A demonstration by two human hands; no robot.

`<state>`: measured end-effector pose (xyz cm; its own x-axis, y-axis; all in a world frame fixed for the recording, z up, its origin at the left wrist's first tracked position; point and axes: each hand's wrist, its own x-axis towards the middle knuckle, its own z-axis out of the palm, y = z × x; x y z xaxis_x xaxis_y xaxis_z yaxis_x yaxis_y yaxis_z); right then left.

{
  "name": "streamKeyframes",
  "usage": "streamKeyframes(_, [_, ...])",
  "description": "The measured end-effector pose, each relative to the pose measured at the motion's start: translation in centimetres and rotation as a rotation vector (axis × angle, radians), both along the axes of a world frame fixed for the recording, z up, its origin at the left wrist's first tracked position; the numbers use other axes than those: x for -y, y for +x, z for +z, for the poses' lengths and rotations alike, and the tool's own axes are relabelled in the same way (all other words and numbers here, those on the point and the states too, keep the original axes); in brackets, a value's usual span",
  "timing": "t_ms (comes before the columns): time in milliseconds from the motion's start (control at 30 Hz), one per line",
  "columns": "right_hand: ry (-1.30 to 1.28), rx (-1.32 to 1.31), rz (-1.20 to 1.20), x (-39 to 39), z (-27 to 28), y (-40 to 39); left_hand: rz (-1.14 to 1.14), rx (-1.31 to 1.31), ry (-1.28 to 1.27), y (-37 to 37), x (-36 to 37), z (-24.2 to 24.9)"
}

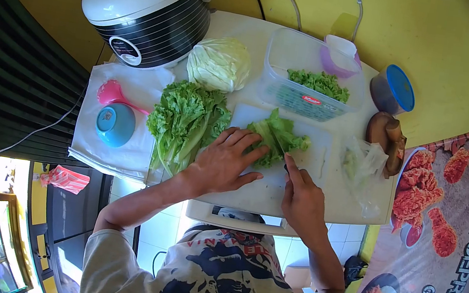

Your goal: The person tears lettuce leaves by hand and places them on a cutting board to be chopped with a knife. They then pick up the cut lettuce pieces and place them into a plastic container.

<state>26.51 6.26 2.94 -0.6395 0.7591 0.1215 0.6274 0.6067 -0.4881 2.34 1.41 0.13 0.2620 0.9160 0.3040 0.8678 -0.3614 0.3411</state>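
Green lettuce leaves [293, 138] lie on a white cutting board [308, 179] in front of me. My left hand [225, 160] presses down on the left part of these leaves, its fingers stretched and slightly apart. A knife [281, 145] is in my right hand [304, 202], its handle mostly hidden by the fingers and its blade down among the leaves. Left of the board rests a larger bunch of lettuce [186, 124]. Behind the board, a clear plastic container [296, 101] holds cut lettuce [319, 84].
A rice cooker [146, 9] and a cabbage [218, 64] stand at the back left. On the left are a blue bowl [115, 124] and a pink ladle [113, 92]. To the right lie a plastic bag [365, 166], a brown mortar-like object [379, 132] and a blue-lidded tub [393, 89].
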Motion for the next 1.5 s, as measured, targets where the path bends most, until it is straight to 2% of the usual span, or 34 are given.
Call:
streamKeyframes(967, [0.006, 0.103, 0.029, -0.2, 0.5, -1.1, 0.031, -0.01, -0.018, 0.4, -0.2, 0.2])
streamKeyframes(1333, [-0.004, 0.353, 0.117, -1.3, 3.8, -2.6, 0.023, -0.016, -0.017, 0.4, -0.3, 0.3])
streamKeyframes(1500, [-0.008, 0.328, 0.131, -1.3, 5.4, -2.0, 0.035, -0.046, -0.026, 0.7, -0.3, 0.9])
